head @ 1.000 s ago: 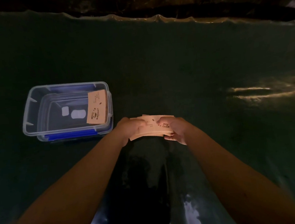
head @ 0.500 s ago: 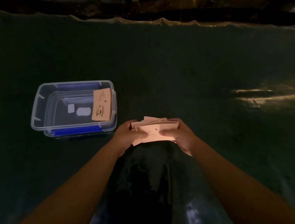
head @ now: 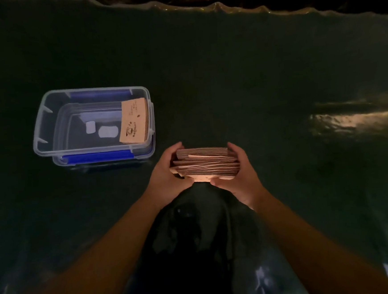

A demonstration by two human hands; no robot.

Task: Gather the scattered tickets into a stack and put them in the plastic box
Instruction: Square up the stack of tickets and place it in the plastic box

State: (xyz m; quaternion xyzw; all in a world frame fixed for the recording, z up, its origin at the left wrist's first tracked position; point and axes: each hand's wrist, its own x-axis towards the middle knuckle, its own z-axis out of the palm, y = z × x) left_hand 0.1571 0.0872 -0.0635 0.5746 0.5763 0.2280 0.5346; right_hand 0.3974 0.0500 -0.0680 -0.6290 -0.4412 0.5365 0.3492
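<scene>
A thick stack of brown paper tickets [head: 207,164] stands on edge between my two hands, its layered edges facing me. My left hand [head: 167,174] presses its left end and my right hand [head: 239,173] presses its right end. The clear plastic box [head: 40,126] with blue clips sits open to the left and slightly farther away. Inside it, more brown tickets [head: 134,121] with a coffee-cup print lean against the right wall.
The surface is a dark green cloth under a glossy plastic sheet [head: 252,72], with a bright glare patch [head: 353,120] at the right. The sheet's wavy far edge [head: 216,5] runs along the top. My shadow [head: 200,239] falls between my forearms.
The stack was lying flat with its printed face up; now both hands have tipped it up onto its edge and squared it. The view has shifted slightly.
</scene>
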